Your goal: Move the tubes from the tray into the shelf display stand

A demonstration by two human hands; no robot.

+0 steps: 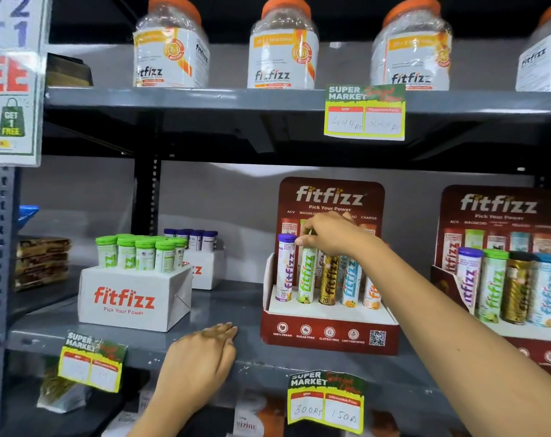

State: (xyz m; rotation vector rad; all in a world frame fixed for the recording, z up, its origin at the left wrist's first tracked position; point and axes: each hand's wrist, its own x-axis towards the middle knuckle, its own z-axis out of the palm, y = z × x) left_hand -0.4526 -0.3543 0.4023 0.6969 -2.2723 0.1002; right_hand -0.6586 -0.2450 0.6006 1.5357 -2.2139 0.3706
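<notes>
Honestly, right hand (327,234) is pinching the green tube (306,277) cap in the stand (327,342) (left hand (201,357) flat, spread on the shelf (223,307)), so a crooked push could topple the purple tube (286,268).

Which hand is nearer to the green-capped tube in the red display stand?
Right. The right hand is pinching the top of the green-capped tube in the red display stand. The left hand rests flat on the shelf edge, lower and to the left.
</notes>
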